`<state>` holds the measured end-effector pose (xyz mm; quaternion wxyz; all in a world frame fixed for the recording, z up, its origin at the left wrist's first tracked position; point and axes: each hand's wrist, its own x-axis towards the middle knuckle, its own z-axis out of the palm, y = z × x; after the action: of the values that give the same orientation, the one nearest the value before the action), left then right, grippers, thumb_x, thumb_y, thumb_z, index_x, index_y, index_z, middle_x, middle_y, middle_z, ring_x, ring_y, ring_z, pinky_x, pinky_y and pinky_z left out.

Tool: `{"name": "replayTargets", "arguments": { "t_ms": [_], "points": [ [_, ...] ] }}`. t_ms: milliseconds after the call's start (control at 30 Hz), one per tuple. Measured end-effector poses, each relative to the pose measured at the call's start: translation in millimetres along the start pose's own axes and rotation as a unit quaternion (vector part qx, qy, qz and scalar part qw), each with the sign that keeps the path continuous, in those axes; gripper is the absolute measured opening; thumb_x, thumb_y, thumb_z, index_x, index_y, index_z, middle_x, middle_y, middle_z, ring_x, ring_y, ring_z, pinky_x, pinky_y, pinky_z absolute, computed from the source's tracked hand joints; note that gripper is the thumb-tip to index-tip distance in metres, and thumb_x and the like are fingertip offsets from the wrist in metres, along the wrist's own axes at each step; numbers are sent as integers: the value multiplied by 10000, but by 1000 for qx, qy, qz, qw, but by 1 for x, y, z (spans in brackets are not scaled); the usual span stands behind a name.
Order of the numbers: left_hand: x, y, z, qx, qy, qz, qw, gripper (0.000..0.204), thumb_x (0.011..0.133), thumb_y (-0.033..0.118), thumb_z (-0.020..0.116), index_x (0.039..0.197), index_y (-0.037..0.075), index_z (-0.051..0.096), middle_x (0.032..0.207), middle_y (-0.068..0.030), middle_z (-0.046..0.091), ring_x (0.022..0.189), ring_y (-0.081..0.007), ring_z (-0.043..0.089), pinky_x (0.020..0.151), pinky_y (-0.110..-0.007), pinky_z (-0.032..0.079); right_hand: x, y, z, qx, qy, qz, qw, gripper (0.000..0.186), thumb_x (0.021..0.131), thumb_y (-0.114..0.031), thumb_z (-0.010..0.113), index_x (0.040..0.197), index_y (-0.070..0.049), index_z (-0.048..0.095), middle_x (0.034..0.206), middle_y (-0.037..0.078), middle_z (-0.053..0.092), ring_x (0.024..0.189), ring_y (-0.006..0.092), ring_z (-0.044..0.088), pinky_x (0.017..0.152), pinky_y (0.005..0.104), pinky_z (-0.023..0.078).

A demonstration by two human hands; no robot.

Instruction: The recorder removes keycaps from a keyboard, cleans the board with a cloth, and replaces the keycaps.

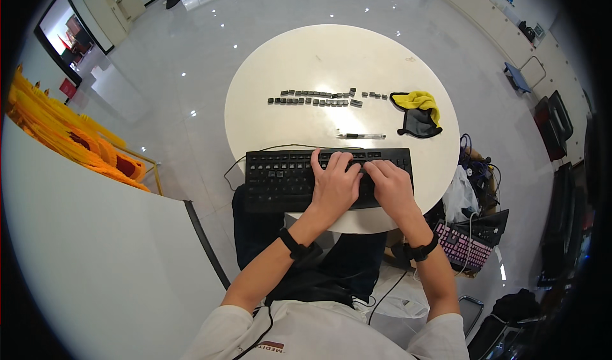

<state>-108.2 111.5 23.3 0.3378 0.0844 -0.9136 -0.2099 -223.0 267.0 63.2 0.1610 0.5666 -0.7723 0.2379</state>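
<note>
nearest the lens, two bare forearms rise from the 6 o'clock edge, each with a dark wrist band, out of a white shirt. the left hand [335, 185] lies flat on the black keyboard [280, 178], its fingers [317, 159] spread and stretched toward 12 o'clock, gripping nothing, just resting on the keys. the right hand [392, 185] sits just beside it at 3 o'clock, touching or nearly touching it, fingers curled down onto the keys; whether it pinches a key cap i cannot tell. the keyboard lies along the near edge of the round white surface [274, 67], slightly overhanging it, a thin cable running off its left end. just beyond it, toward 12 o'clock, a pen [361, 136] lies crosswise. farther on, a row of loose dark key caps [319, 98] stretches across the middle of the surface. at the row's 3 o'clock end lies a crumpled yellow and grey cloth [419, 113]. off the surface at 4 o'clock, a second keyboard with pink keys [463, 245] rests low down.
</note>
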Motion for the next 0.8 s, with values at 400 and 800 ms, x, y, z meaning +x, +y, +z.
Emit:
{"name": "replayTargets", "arguments": {
  "t_ms": [400,800],
  "points": [
    [-1,0,-1,2,0,0,1000,195,966,189,851,1139,99,841,1210,-59,713,1240,-258,684,1257,-710,290,-12,9,11,96,54,91,990,294,894,105,774,1164,-12,772,1028,137,764,1023,361,735,885,459,611],
    [0,2,-1,0,-5,4,1000,185,982,200,844,1133,92,842,1209,-58,708,1237,-254,685,1265,-715,286,-23,7,13,105,87,193,972,183,917,29,832,1087,-28,800,1150,148,718,1116,378,675,957,465,565]
  ]
}}
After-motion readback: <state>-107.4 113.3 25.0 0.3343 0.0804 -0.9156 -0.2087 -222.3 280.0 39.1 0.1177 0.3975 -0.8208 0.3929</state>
